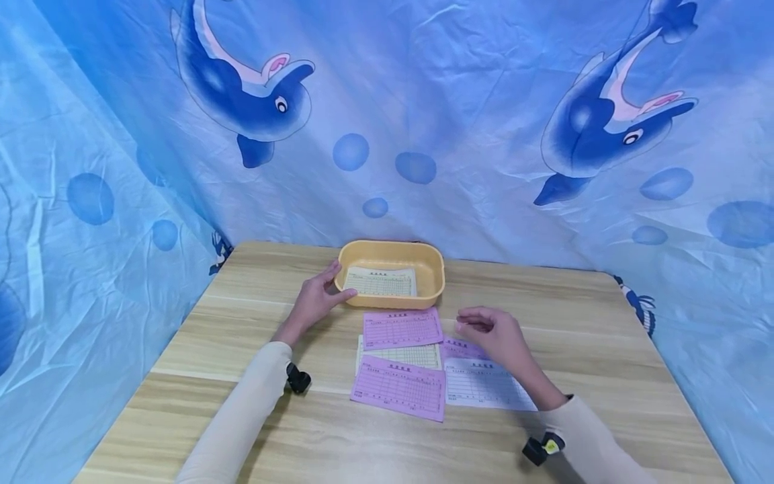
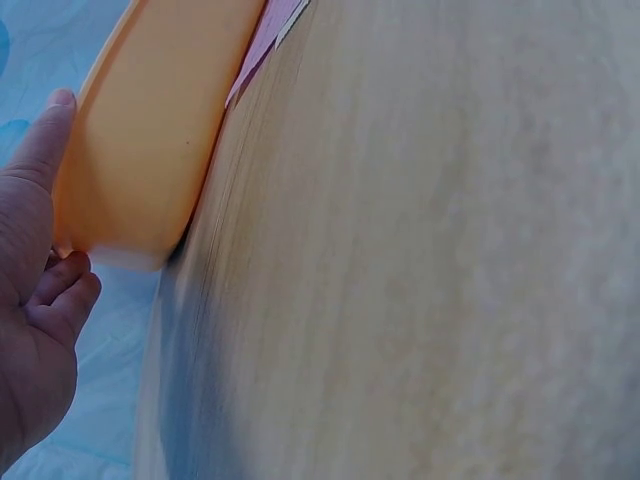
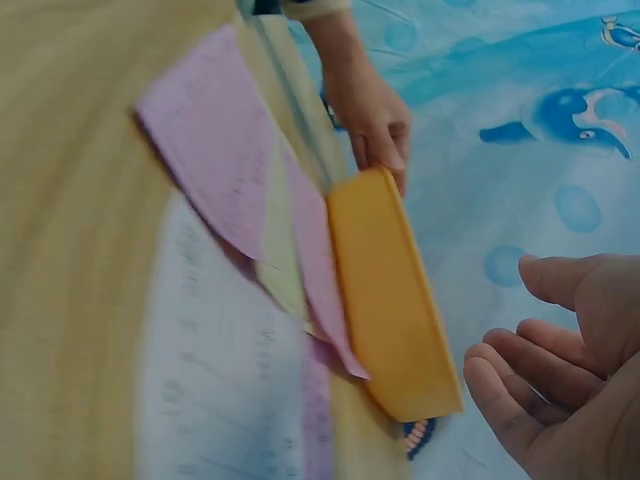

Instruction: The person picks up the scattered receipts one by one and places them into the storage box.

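A yellow-orange plastic basket [image 1: 434,289] stands at the back of the table with a pale green form slip [image 1: 381,282] inside. My left hand [image 1: 317,296] grips its left end, thumb at the front rim and fingers round the far side. In the left wrist view the thumb lies along the wall of the basket [image 2: 150,130]. Over the right-hand papers hovers my right hand [image 1: 496,336], empty, fingers loosely bent. Below the basket lie a pink slip [image 1: 402,328], another pale green slip [image 1: 411,356] and a nearer pink slip [image 1: 399,390], overlapping.
A white slip [image 1: 484,386] lies to the right, against a purple slip [image 1: 456,348] partly hidden by the right hand. The wooden table [image 1: 199,396] meets a blue dolphin-print cloth [image 1: 387,134] at the back and sides.
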A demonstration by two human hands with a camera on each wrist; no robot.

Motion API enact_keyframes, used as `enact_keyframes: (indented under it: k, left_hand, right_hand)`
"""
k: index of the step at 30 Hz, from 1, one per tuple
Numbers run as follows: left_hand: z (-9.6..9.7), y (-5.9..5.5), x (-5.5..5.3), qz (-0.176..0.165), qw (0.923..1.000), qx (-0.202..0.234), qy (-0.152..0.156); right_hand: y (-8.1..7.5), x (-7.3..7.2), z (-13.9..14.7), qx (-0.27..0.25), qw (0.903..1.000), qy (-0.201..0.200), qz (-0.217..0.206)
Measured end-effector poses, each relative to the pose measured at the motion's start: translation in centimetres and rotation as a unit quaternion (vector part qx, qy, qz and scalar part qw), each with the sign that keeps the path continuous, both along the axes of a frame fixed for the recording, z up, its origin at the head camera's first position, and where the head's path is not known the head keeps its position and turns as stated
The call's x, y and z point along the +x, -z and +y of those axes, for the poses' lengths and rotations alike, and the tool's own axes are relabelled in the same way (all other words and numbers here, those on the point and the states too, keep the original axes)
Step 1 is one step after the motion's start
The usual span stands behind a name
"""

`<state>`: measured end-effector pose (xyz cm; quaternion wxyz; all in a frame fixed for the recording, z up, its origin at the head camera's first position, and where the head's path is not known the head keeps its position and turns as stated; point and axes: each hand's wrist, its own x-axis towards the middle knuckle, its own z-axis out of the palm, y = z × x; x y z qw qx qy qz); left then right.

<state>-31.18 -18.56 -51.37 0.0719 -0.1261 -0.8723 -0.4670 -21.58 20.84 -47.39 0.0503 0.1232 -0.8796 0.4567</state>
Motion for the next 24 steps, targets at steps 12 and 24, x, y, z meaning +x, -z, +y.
enact_keyframes:
  k: [12,24]
  left_hand:
    - [0.1,-0.1,0.2,0.000,1.0000,0.004,-0.003]
    - [0.0,-0.1,0.1,-0.005,1.0000,0.008,-0.002]
  right_hand:
    - [3.2,3.6,-0.7,-0.018,0.9996,-0.021,-0.002]
    - [5.4,4.9,-2.0,-0.045,0.9967,-0.012,-0.067]
